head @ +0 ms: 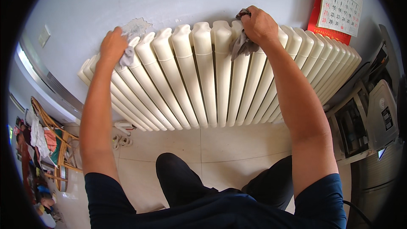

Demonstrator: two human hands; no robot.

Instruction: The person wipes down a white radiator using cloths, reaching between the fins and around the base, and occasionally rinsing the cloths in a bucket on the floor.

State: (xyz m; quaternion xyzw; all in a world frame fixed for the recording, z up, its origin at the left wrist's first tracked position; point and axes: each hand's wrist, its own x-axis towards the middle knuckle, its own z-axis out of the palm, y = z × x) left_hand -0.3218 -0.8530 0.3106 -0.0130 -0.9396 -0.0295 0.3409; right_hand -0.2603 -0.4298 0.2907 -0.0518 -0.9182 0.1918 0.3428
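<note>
A cream-white column radiator [194,60] stands against the pale wall in front of me. Near its left end my left hand [113,46] grips a light grey cloth [127,56], which rests on the column tops. Right of the radiator's middle, my right hand [260,25] is closed on a darker grey cloth [243,47]. Part of that cloth hangs over the front of the columns, and another bunch sticks out by my fingers at the wall. My palms and some fingertips are hidden from view.
Peeling paint [137,27] marks the wall behind the radiator. A red-backed calendar [339,4] hangs at the right, above a metal-framed rack [349,124] and a plastic lid [382,114]. At the left are a wall switch [44,36], a bamboo chair [65,140] with bags, and small shoes [121,142].
</note>
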